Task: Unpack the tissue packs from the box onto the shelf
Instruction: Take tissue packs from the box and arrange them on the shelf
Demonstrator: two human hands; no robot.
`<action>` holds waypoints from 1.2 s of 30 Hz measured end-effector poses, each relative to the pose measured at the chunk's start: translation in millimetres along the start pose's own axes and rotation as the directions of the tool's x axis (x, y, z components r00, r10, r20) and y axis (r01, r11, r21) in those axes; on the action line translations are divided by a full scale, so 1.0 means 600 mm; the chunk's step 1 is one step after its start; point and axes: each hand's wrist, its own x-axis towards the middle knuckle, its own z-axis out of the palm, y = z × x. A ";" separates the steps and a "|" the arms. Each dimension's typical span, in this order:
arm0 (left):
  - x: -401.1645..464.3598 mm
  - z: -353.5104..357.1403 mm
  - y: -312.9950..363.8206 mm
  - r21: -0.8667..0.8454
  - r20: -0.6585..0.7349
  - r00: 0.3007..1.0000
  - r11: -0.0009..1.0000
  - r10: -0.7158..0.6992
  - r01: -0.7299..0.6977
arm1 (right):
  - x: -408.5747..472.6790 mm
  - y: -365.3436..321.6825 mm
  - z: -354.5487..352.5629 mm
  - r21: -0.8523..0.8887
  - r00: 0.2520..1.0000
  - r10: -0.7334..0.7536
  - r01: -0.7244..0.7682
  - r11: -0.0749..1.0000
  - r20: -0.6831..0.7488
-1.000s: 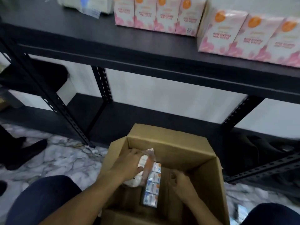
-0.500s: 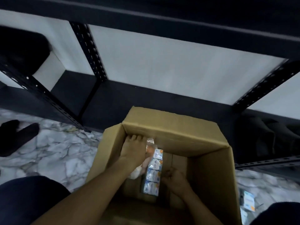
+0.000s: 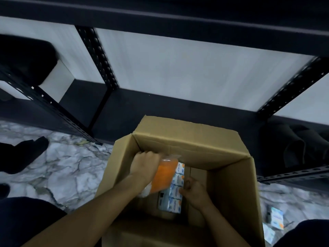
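The black shelf stands just beyond the open cardboard box, and you are at the lifting step, deep inside the box. Your left hand is closed on the far end of the tissue pack (orange top, blue-and-white side), and your right hand presses its near side. Next, I judge, raise it level, clear the box's flaps, and carry it to the shelf.
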 end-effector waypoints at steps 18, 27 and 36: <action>-0.094 -0.151 -0.028 -0.071 -0.117 0.986 0.991 -0.122 0.115 | 0.039 0.010 0.014 0.026 0.979 0.193 -0.192 0.981 -0.059; -0.077 -0.148 -0.045 0.103 0.011 0.981 0.976 -0.195 0.193 | 0.125 0.040 0.060 0.335 0.975 0.220 -0.203 0.920 -0.013; -0.062 -0.106 -0.061 0.047 0.058 0.977 0.978 -0.206 0.204 | 0.160 0.041 0.110 0.281 0.969 0.248 -0.232 0.931 -0.023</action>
